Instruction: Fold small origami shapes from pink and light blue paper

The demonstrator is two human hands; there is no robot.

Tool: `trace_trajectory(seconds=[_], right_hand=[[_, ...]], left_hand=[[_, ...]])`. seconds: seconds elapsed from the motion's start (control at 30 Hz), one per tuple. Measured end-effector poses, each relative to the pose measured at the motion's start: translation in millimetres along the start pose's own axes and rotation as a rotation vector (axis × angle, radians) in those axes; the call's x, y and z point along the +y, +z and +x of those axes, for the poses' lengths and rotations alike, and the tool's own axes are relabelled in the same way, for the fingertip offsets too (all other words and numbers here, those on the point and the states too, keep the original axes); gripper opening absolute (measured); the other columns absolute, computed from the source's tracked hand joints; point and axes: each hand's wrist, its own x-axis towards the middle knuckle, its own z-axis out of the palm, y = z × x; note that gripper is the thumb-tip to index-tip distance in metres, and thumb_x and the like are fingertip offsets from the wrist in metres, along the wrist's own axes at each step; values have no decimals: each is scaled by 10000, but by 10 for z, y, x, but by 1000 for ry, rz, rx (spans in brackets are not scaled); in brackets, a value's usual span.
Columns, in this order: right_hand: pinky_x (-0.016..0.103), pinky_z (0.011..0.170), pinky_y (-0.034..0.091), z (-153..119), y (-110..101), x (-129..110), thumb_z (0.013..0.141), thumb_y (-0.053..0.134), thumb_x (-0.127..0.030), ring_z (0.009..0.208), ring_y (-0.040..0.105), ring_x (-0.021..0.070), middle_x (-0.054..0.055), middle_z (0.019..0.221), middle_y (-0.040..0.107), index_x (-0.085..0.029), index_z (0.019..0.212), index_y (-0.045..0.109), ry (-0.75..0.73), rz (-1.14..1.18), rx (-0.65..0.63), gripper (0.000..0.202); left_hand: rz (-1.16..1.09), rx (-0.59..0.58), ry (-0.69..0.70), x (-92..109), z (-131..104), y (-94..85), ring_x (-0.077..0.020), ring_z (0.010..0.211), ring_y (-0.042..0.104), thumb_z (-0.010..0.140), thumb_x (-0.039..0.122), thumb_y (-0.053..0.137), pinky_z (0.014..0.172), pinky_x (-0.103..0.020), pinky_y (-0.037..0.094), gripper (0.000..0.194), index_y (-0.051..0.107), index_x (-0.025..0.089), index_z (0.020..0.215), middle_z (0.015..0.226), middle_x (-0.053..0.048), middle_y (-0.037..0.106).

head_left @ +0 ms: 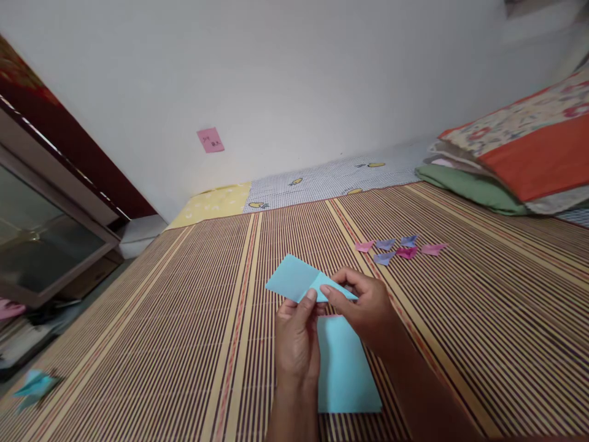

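Between my two hands is a light blue sheet of paper [293,276], partly folded, with a triangular flap at its right end and a flat part pointing up to the left. My left hand [297,334] pinches its lower middle, thumb on top near the crease. On the folded right end, my right hand [361,301] presses with its thumb above and the fingers behind. Below the hands lies a larger light blue rectangle of paper [347,368] on the striped mat, its upper edge partly covered by the hands.
Several small folded paper pieces, such as a magenta one [407,252], sit on the mat [184,319] ahead to the right. A crumpled blue paper [37,387] lies far left. Stacked bedding [529,159] stands at the right, and a pink note [210,140] is on the wall.
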Motion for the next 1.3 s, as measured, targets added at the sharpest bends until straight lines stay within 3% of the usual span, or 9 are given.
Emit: trace_trajectory(seconds=[0.23, 0.67, 1.3], right_hand=[[223, 491, 367, 37, 8, 49, 813, 698, -281, 507, 450, 106, -61, 549, 517, -197, 635, 565, 102, 185, -154, 237], [239, 489, 317, 35, 13, 69, 858, 646, -305, 508, 419, 106, -67, 549, 435, -207, 638, 503, 85, 123, -134, 280], [236, 474, 314, 6, -10, 9, 907, 581, -278, 494, 421, 110, -67, 542, 451, -189, 766, 620, 32, 84, -124, 171]], left_hand=[[5, -16, 13, 34, -7, -12, -147, 620, 707, 597, 205, 938, 680, -263, 567, 259, 759, 135, 771, 743, -36, 783], [9, 81, 92, 8, 19, -31, -110, 618, 660, 545, 214, 964, 651, -231, 545, 316, 765, 133, 778, 741, -22, 767], [-1, 95, 194, 43, 95, -124, -83, 598, 612, 601, 207, 945, 613, -188, 527, 277, 752, 134, 786, 713, 1, 713]])
